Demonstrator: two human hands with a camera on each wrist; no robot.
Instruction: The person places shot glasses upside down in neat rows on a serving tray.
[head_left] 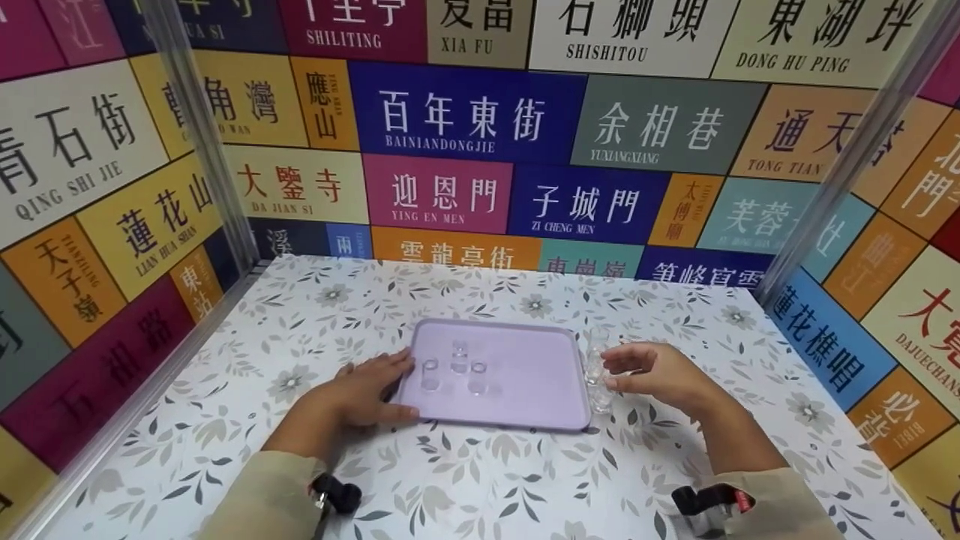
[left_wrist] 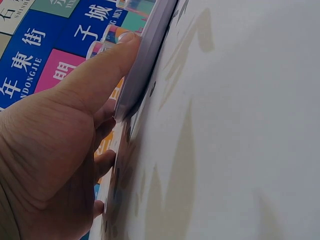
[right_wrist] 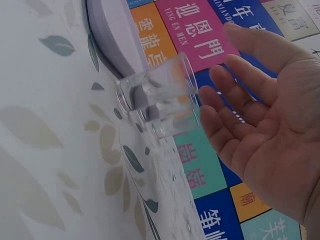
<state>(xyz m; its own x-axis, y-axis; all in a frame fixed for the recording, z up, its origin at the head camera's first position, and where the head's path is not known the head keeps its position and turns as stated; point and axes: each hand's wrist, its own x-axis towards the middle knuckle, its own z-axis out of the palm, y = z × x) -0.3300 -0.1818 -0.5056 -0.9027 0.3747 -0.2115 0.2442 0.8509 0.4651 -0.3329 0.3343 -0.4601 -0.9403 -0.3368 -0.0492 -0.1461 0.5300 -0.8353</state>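
Observation:
A lilac rectangular tray lies on the table, with three small clear glasses standing in its left half. My left hand rests at the tray's left edge, fingers extended; in the left wrist view the thumb lies along the tray rim. Just beyond the tray's right edge, more clear glasses stand in a row. Beside them is my right hand, its fingers loosely bent and nothing held. The right wrist view shows its fingertips close to the nearest glass.
The table has a white cover with grey leaf and flower print. Colourful panels with place names stand behind it and on both sides. Clear upright corner strips border the back panel.

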